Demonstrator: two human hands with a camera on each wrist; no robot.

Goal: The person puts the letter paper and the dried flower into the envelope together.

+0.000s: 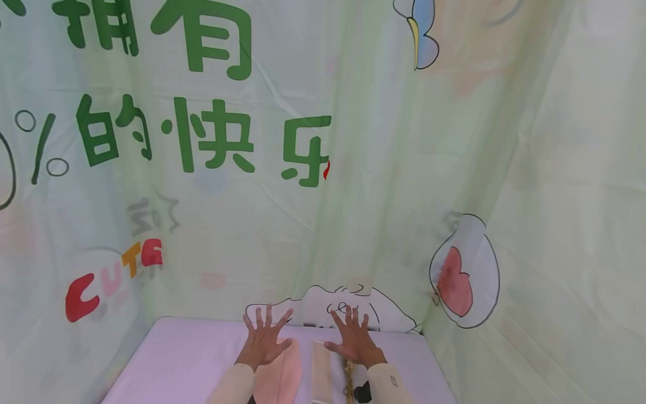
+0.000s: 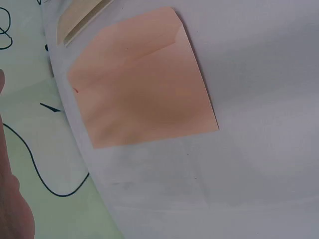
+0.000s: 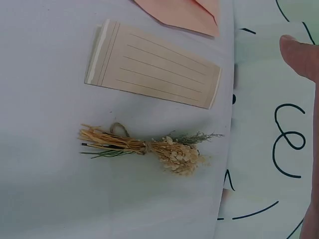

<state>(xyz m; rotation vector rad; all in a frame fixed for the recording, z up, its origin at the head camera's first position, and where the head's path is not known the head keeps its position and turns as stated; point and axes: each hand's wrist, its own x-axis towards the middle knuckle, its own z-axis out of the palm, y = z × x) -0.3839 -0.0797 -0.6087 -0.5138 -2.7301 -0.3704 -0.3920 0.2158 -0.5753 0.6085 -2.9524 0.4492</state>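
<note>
Both hands are raised above the table with their fingers spread, and neither holds anything. My left hand (image 1: pixel 262 341) is over a pink envelope (image 2: pixel 144 84), which lies flat with its pointed flap end toward the back of the table. My right hand (image 1: pixel 355 339) hovers to the right of a lined beige paper pad (image 3: pixel 154 64). Near that hand lies a small bundle of dried flowers (image 3: pixel 144 146), tied with twine round the middle of its stems. In the head view, the right hand and forearm partly cover the bundle.
The table (image 1: pixel 192 359) has a pale lilac cloth and stands against hanging curtains (image 1: pixel 373 196) at the back and sides. Green Chinese characters (image 1: pixel 217 134) and cartoon drawings are printed on them. A dark object (image 1: pixel 362 392) shows beside the right sleeve.
</note>
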